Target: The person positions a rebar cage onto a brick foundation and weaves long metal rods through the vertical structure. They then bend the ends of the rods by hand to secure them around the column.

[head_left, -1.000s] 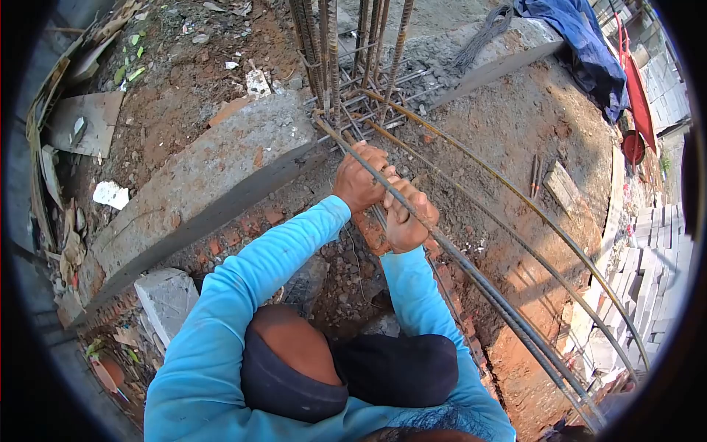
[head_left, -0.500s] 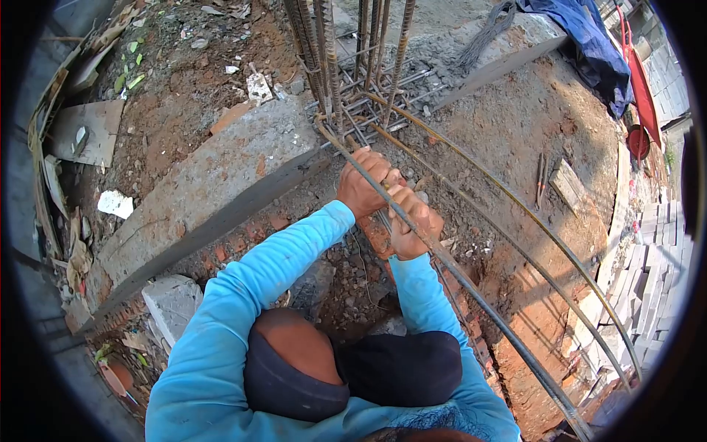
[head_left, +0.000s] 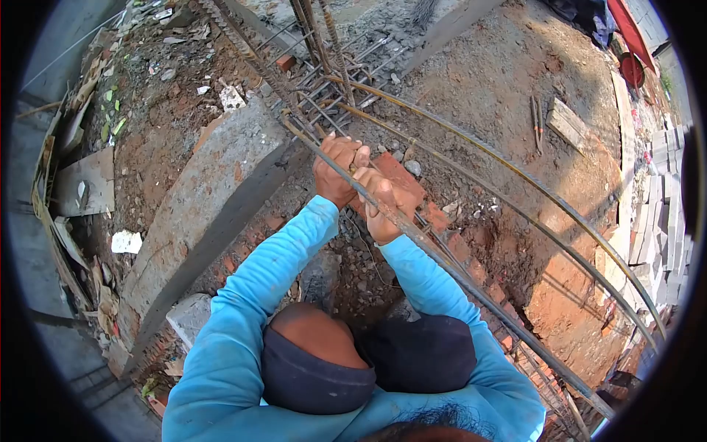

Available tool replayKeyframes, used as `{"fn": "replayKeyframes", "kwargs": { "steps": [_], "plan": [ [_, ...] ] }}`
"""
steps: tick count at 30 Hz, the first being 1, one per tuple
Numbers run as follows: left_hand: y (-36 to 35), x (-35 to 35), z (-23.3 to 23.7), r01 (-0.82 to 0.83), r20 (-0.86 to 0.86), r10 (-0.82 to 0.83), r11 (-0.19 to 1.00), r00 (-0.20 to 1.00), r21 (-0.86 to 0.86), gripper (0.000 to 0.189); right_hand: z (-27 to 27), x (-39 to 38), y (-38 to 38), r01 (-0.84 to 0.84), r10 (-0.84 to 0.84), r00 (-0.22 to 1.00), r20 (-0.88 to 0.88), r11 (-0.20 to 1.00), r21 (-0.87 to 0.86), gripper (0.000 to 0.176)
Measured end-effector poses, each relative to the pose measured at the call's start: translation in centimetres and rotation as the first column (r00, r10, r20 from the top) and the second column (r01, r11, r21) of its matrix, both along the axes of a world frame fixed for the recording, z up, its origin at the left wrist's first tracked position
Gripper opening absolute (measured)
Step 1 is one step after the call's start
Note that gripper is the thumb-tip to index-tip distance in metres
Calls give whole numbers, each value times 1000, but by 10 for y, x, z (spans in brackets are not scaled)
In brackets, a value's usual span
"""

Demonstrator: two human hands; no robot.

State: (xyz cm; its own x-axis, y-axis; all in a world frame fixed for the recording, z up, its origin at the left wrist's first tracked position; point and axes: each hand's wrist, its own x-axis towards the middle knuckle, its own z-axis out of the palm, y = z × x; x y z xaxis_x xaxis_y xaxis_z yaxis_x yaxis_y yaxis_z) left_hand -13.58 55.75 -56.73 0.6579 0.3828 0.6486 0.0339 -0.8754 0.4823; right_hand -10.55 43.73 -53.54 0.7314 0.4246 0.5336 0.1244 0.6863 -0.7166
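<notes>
My left hand [head_left: 337, 168] is closed round a long steel reinforcing bar [head_left: 471, 286], close to the foot of the upright bars. Just nearer to me, my right hand [head_left: 384, 206] is wrapped round the same bar, and the two fists almost touch. From the column base the bar slants down past my right arm to the lower right. Several upright rebars [head_left: 315, 37] rise at the top, with stirrups and cross bars round their foot. A red brick [head_left: 398, 179] lies just beyond my right hand.
A grey concrete beam [head_left: 202, 199] runs along the left. Two more curved bars [head_left: 508, 168] cross the dirt on the right. A wooden block [head_left: 567, 125] lies near two short rods [head_left: 537, 124]. Stacked grey blocks [head_left: 659, 214] stand at far right, below a red wheelbarrow [head_left: 630, 29].
My view has shifted. Both fists and the held bar have moved left, uncovering more of the brick. Some upright rebars now lean further left.
</notes>
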Motion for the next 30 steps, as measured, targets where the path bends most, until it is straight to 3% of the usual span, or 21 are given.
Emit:
{"fn": "replayKeyframes", "kwargs": {
  "steps": [3,5,11,13,14,15,19,23,25,27,28,29,30],
  "plan": [
    [-2,0,-2,-40,28,41,999,999,-28,25,8,1,-1,-24,25,999,-42,999,22,52],
    [0,0,-10,-33,29,36,996,999,-79,25,5,8,-2,-57,64,991,117,997,-57,52],
    [7,4,-8,15,24,-14,999,1000,-44,28,9,10,-5,-58,61,989,135,998,-27,54],
    [10,4,-23,14,22,-15,997,1000,80,29,16,3,-10,3,-6,1000,-20,990,-143,55],
    [-2,7,-15,-19,105,21,1000,994,-24,33,10,-4,-4,30,-34,998,-51,997,-77,55],
    [-7,0,-16,-36,73,38,999,997,-32,33,8,-11,-6,11,-18,996,-83,996,-87,55],
    [-1,3,3,13,69,-11,1000,998,-27,32,17,11,-1,-72,71,997,-17,995,-74,56],
    [6,8,19,166,15,-166,986,986,-22,44,16,19,-10,-95,95,995,3,993,-77,56],
    [11,9,23,225,-232,-231,973,945,-50,51,13,26,-5,-68,70,995,69,997,-35,57],
    [9,6,22,240,-237,-244,970,940,-47,54,15,18,-11,-62,60,998,-25,995,-83,56],
    [4,1,26,250,-291,-248,968,924,-32,54,18,10,-21,-90,55,989,-136,960,-266,56],
    [10,2,30,275,-354,-257,961,899,1,53,21,6,-26,-65,31,990,-140,967,-246,56],
    [7,4,24,186,-263,-188,982,946,-33,53,20,7,-12,-3,-9,998,-67,985,-174,56]
  ]
}}
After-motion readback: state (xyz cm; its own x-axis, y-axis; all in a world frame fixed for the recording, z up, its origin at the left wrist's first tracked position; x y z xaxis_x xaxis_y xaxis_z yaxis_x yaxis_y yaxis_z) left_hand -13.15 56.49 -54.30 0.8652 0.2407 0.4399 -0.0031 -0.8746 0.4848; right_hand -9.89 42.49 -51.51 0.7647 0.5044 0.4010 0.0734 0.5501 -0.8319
